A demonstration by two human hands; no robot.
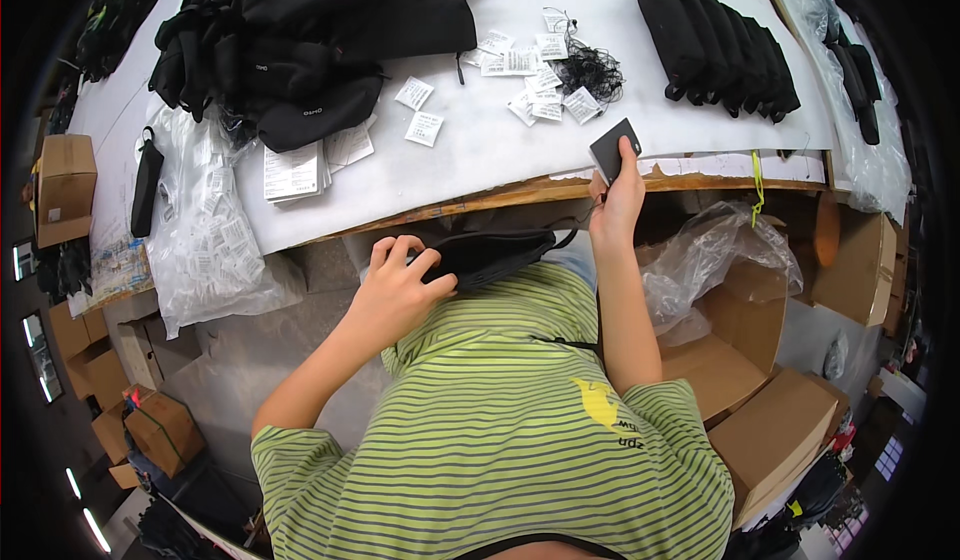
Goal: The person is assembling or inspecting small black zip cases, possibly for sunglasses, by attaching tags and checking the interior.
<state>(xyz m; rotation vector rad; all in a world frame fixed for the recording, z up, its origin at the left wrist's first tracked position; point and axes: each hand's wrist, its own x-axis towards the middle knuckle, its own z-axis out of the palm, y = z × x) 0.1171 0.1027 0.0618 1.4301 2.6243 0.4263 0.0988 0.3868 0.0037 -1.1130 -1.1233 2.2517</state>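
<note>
My left hand (398,278) is closed on a black fabric pouch (490,258), held against my waist below the table edge. Raised over the table's front edge, my right hand (618,205) pinches a small dark card-like tag (612,150) between thumb and fingers. A thin dark cord shows near the right wrist and the pouch's right end. Small white packets (520,63) lie on the table beyond, next to a tangle of black cords (592,70). At the left is a heap of black pouches (300,60), with a stack of white printed sheets (293,172) at its near side.
A row of black pouches (715,50) lies at the table's right. Down the left front edge hangs a clear bag of white packets (210,230). Below right are an open cardboard box (735,335) with clear plastic (715,260) and a closed carton (775,440).
</note>
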